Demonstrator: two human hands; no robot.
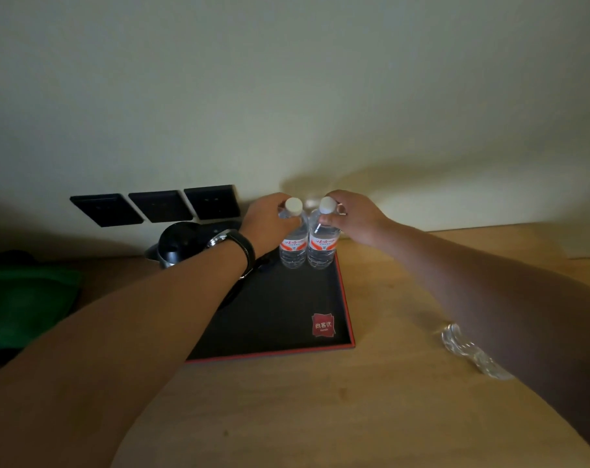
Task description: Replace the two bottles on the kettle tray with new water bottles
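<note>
A light wooden tabletop runs up to a pale wall, where three dark wall plates sit at about ten o'clock from the tray. The room is dim. A black tray with a red rim lies mid-table, a red logo patch near its five o'clock corner. A dark kettle stands at the tray's ten o'clock end, partly hidden by the left forearm, which wears a wristwatch. Something green lies at nine o'clock, off the tray. A crumpled clear bottle lies on the wood at four o'clock, partly under the right arm. The tray's near half and the wood in front are bare.

Two water bottles stand upright, touching, at the tray's one o'clock corner. The left hand curls its fingers around the left bottle below the white cap. The right hand pinches the right bottle at its neck.
</note>
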